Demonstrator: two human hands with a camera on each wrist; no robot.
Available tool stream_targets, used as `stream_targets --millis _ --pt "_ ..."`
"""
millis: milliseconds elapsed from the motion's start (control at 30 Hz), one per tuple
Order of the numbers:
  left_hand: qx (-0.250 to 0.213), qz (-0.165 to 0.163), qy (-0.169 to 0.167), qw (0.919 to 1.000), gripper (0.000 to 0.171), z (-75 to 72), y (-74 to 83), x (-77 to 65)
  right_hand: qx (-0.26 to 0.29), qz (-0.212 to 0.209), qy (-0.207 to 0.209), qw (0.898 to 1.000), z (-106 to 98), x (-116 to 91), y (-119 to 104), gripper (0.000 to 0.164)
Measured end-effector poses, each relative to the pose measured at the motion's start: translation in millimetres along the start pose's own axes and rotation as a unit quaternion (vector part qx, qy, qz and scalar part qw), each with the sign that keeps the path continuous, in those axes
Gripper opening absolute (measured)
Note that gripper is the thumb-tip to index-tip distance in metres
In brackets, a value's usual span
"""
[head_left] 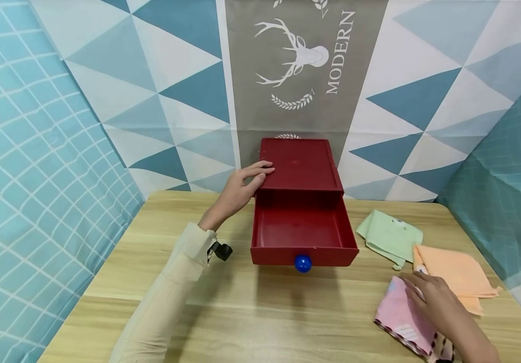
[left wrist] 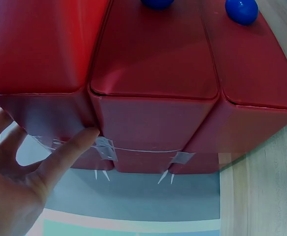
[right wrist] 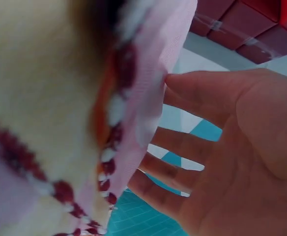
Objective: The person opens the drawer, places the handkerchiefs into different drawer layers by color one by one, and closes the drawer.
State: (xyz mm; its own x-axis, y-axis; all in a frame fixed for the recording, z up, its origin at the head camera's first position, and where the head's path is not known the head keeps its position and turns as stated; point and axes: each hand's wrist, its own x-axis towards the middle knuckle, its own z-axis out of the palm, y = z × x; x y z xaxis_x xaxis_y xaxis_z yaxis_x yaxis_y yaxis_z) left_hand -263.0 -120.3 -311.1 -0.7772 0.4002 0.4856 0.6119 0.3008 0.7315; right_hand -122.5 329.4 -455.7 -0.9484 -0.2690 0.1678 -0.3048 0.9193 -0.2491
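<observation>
A dark red cabinet stands against the back of the table, its lower drawer pulled out toward me and bare inside. The drawer has a round blue knob. My left hand rests on the cabinet's left top edge, thumb and fingers spread in the left wrist view. At the right front my right hand holds a pink cloth with a dark, white-dotted trim. In the right wrist view the thumb touches the pink cloth's edge, and the other fingertips are hidden behind it.
To the right of the drawer lies a folded green cloth. Beside it an orange cloth sits just beyond my right hand. Patterned hangings cover the back and both sides of the wooden table.
</observation>
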Motion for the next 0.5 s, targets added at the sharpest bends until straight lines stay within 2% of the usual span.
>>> stream_targets --millis 300,500 --pt "-0.014 0.003 -0.001 0.9999 0.033 0.9 -0.7 0.7 0.013 -0.011 -0.005 1.0 3.0 -2.3 2.5 0.013" --pt "-0.016 -0.001 -0.003 0.9999 0.034 1.1 -1.3 -0.9 0.028 0.016 -0.021 0.999 3.2 -2.9 -3.4 0.012"
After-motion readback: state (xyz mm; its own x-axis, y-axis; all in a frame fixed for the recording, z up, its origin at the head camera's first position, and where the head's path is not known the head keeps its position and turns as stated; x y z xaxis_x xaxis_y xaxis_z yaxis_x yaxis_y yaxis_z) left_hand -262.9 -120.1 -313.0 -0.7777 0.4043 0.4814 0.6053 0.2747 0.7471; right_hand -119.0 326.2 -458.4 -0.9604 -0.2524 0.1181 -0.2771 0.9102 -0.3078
